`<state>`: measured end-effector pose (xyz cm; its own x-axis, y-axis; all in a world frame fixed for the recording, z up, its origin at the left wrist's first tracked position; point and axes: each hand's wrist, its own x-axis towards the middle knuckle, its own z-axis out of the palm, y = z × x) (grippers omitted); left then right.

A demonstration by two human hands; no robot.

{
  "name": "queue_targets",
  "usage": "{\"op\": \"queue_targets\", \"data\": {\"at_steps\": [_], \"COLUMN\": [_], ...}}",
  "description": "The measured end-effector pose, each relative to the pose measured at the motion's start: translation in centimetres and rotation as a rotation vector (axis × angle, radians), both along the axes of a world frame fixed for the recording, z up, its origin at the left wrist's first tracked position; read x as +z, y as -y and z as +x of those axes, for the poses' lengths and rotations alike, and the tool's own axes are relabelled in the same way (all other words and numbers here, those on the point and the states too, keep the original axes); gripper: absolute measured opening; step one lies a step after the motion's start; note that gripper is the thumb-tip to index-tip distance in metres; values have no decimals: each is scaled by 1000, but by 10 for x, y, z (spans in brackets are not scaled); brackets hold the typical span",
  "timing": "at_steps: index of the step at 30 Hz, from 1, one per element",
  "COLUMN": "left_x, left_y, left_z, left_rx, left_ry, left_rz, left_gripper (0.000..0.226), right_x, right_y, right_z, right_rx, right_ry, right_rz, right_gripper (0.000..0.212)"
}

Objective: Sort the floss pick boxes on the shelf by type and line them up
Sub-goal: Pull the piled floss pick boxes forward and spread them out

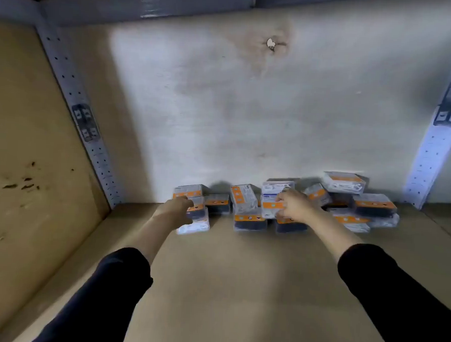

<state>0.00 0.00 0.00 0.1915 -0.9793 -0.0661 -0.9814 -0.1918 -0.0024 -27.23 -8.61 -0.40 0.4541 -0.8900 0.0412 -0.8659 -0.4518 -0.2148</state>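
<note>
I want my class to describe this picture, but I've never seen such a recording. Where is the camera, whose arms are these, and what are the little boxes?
No machine here: the single picture comes from a wide-angle camera worn on a person's head, looking forward and down into a shelf bay. The arms in black sleeves are that person's own. On the brown shelf board, against the pale back wall, lies an untidy heap of small floss pick boxes with orange bands, some stacked, some tilted. The right hand grips an upright box in the middle. The left hand touches the left-end box; blur hides whether it grips it.
</note>
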Motion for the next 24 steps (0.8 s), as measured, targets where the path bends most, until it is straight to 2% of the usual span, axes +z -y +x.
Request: {"op": "queue_targets", "data": {"at_steps": [6, 11, 14, 19, 22, 24], "left_x": [-31, -42, -43, -41, -46, -52], "left_y": [19, 20, 15, -1, -12, -14], "left_z": [14, 17, 16, 11, 13, 18], "left_rx": [-31, -16, -20, -110, -168, -198], "left_ry": [15, -18, 45, 157, 125, 156], "left_rz": [-67, -164, -161, -172, -294, -298], "left_gripper": [52, 52, 49, 43, 42, 43], "right_x": [-21, -36, -41, -43, -47, -52], "right_y": [17, 18, 12, 4, -4, -7], "right_z": [9, 10, 10, 4, -2, -6], "right_rx": [79, 86, 58, 100, 124, 130], "right_ry": [-142, -155, -157, -214, -254, -223], "right_rz": [-58, -205, -293, -436, -520, -537], "right_gripper": [74, 60, 53, 61, 56, 54]}}
